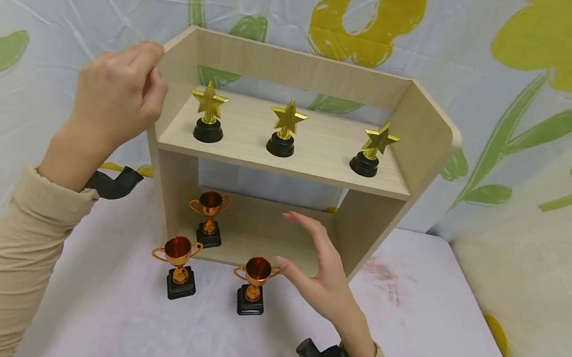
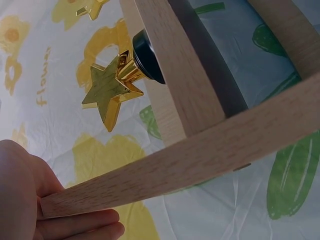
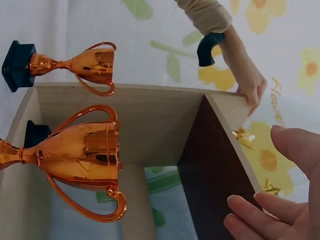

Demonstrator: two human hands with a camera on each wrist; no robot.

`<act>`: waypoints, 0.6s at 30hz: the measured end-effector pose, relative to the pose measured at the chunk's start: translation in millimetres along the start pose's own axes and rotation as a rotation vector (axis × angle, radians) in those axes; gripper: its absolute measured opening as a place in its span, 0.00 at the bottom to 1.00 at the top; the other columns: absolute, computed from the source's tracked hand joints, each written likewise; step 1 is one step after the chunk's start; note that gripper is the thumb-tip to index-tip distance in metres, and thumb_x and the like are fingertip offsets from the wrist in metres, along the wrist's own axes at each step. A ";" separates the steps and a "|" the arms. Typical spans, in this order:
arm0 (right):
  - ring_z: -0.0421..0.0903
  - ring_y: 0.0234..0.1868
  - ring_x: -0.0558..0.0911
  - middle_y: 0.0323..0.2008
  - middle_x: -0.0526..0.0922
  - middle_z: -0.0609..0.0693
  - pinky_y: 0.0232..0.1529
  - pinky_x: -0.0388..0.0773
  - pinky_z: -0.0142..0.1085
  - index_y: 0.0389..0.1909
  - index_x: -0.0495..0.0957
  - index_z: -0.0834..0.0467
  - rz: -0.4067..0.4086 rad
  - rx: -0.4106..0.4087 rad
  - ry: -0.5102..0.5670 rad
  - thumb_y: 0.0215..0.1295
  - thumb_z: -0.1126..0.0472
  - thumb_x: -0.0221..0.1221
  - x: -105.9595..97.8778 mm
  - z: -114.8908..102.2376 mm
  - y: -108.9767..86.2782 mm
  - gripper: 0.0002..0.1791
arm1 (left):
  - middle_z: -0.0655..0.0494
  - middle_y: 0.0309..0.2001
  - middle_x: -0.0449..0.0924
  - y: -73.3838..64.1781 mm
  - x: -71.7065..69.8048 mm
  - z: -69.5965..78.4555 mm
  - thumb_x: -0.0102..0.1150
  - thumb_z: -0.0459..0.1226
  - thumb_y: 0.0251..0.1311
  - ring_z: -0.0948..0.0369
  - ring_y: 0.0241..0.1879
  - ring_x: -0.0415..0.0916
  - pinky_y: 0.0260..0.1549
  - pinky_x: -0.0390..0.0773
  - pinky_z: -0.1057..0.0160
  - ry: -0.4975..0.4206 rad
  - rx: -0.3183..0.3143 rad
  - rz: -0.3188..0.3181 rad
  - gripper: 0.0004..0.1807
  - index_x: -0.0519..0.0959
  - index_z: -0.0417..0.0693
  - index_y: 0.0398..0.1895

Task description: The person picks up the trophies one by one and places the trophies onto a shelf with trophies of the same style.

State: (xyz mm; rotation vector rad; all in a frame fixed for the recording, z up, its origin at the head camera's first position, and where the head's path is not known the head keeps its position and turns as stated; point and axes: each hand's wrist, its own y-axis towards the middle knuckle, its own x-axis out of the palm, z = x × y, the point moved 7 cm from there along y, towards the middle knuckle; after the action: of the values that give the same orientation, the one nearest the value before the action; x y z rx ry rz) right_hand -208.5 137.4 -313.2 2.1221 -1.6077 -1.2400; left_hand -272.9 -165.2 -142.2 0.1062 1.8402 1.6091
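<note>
My right hand [image 1: 328,282] is hovering with nothing in it, thumb and fingers standing apart in a wide curve, while my left hand [image 1: 120,90] is grasping the upper front of the wooden shelf unit [image 1: 428,145] by its left side panel. Just left of my right thumb, the nearest copper-coloured trophy cup [image 1: 253,292] is standing upright on the table [image 1: 415,286], one looped handle pointing toward me; in the right wrist view a gap is showing between it and my fingers. That handle is sitting close to my thumb, so, as I judge it, a good hold calls for coming in low around the stem, below both loops, and lifting straight up to spare the square black base a tip. My left clasp is probably best staying firm but gentle, steadying the panel without pulling. Farther left of my right hand, a second copper cup [image 1: 181,274] is also standing on the table; beyond it a third copper cup [image 1: 208,225] is standing inside the lower compartment, toward the left wall. Above and beyond my right fingers, the left gold star trophy [image 1: 209,113], the middle gold star trophy [image 1: 285,131] and the right gold star trophy [image 1: 373,150] are standing on the upper board, likely wobbling if I am jolting the unit.
</note>
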 end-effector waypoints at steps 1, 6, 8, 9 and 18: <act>0.48 0.68 0.67 0.66 0.72 0.47 0.68 0.60 0.41 0.70 0.65 0.54 -0.009 0.002 -0.004 0.59 0.64 0.68 2.3 0.8 0.2 0.38 | 0.38 0.42 0.84 -0.5 -0.9 -0.8 0.40 0.32 0.61 0.38 0.20 0.70 0.21 0.70 0.41 0.002 0.000 0.001 0.16 0.77 0.31 0.42; 0.46 0.67 0.69 0.65 0.72 0.45 0.66 0.63 0.41 0.70 0.65 0.50 -0.067 0.043 -0.012 0.58 0.60 0.70 9.8 6.3 -0.7 0.39 | 0.39 0.41 0.84 0.0 -1.5 -0.4 0.40 0.32 0.61 0.39 0.20 0.70 0.21 0.70 0.42 0.007 0.000 0.002 0.16 0.77 0.31 0.41; 0.45 0.67 0.69 0.65 0.72 0.45 0.65 0.65 0.42 0.70 0.65 0.47 -0.096 0.072 -0.022 0.59 0.57 0.70 12.8 8.9 -1.0 0.39 | 0.39 0.40 0.83 0.0 -1.7 -1.1 0.40 0.31 0.61 0.39 0.20 0.69 0.21 0.70 0.42 0.007 0.000 0.002 0.15 0.77 0.31 0.41; 0.44 0.67 0.69 0.65 0.71 0.44 0.65 0.65 0.43 0.70 0.65 0.46 -0.109 0.086 -0.030 0.59 0.55 0.70 14.1 10.4 -1.4 0.39 | 0.39 0.40 0.83 0.0 -2.0 -1.2 0.40 0.31 0.61 0.40 0.20 0.69 0.21 0.70 0.42 0.007 0.001 0.005 0.15 0.77 0.31 0.41; 0.41 0.66 0.70 0.63 0.71 0.39 0.63 0.68 0.46 0.67 0.66 0.46 -0.205 0.152 -0.082 0.55 0.49 0.72 27.4 20.5 -4.9 0.39 | 0.39 0.39 0.84 0.3 -0.2 -0.7 0.40 0.31 0.60 0.40 0.20 0.70 0.22 0.70 0.41 0.001 0.007 0.010 0.15 0.77 0.31 0.40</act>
State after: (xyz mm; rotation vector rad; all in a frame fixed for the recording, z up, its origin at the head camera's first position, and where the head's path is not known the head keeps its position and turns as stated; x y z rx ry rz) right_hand -218.2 121.9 -342.5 2.4111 -1.5968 -1.3192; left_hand -273.3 -165.8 -141.9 0.1186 1.8491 1.6099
